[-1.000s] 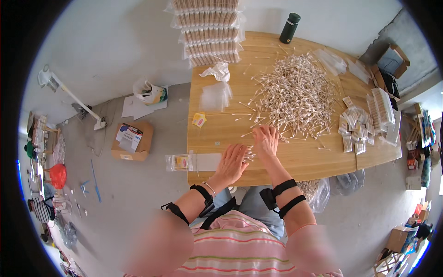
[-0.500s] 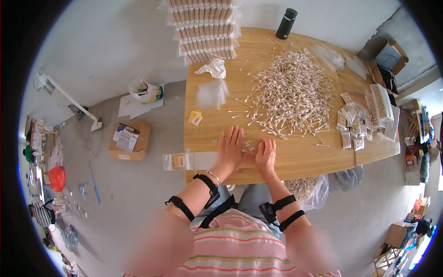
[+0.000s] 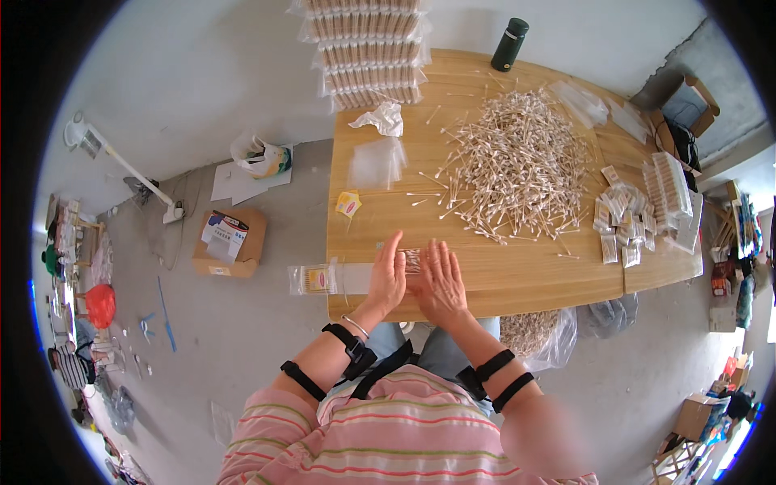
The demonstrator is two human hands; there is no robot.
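Observation:
A small bundle of cotton swabs (image 3: pixel 412 261) lies near the front edge of the wooden table (image 3: pixel 525 279), between my hands. My left hand (image 3: pixel 389 275) stands on its edge at the bundle's left end, fingers straight. From the other side my right hand (image 3: pixel 441 281) leans against the swabs, its fingers stretched out and partly covering them. A whitish flat sheet (image 3: pixel 352 279) extends left from my left wrist. At its end a clear bag of swabs with a yellow label (image 3: pixel 316 280) overhangs the table's left edge.
Beyond my hands rises a big heap of loose swabs (image 3: pixel 521 162). Small filled packs (image 3: pixel 622 212) are piled at the right. Clear empty bags (image 3: pixel 377 163), a yellow card (image 3: pixel 347 204) and crumpled white wrapping (image 3: pixel 380 119) lie left. A dark bottle (image 3: pixel 509 44) stands at the back.
My left hand has turned from palm-down onto its edge. My right hand has gone from curled fingers to straight ones and shifted left, closer to the other. The view has shifted slightly.

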